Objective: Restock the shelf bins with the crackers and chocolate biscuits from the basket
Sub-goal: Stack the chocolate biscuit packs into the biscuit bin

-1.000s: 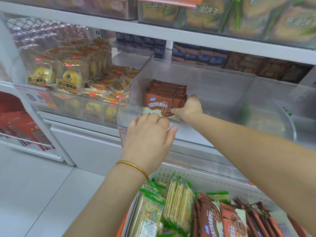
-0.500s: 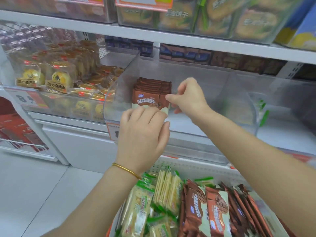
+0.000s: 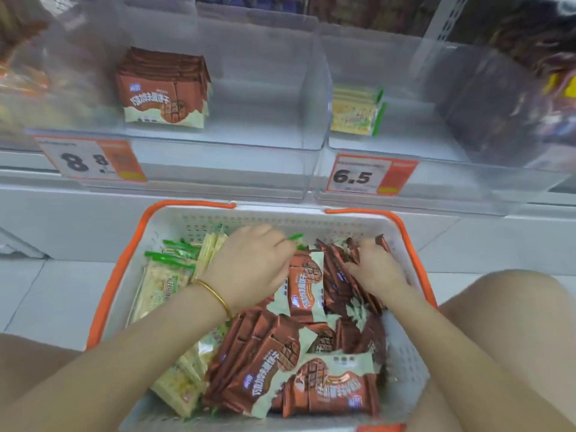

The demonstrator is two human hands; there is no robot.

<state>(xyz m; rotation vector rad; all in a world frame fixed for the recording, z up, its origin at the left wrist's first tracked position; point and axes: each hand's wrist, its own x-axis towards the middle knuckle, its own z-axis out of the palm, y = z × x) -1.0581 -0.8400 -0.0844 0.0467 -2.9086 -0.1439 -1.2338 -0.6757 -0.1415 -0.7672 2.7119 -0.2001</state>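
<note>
A white basket with an orange rim [image 3: 114, 275] stands on the floor below the shelf. It holds green-edged cracker packs [image 3: 162, 285] on its left and brown chocolate biscuit packs [image 3: 258, 369] in its middle and right. My left hand [image 3: 249, 269] lies curled over the packs at the basket's far middle, its fingertips hidden. My right hand [image 3: 378, 272] is clamped on a row of upright chocolate biscuit packs [image 3: 339, 269] at the far right. Above, a clear bin [image 3: 249, 141] holds a stack of chocolate biscuits [image 3: 162, 88]. The neighbouring clear bin [image 3: 414, 141] holds a few crackers [image 3: 355, 110].
Orange price tags reading 8.8 [image 3: 90, 160] and 6.5 [image 3: 371, 176] hang on the bin fronts. Other stocked bins flank these at the left and right edges, blurred. My bare knees frame the basket on the pale tiled floor [image 3: 56, 291].
Both hands have come down from the chocolate biscuit bin into the basket. The view has tilted downward, so the basket fills the lower frame.
</note>
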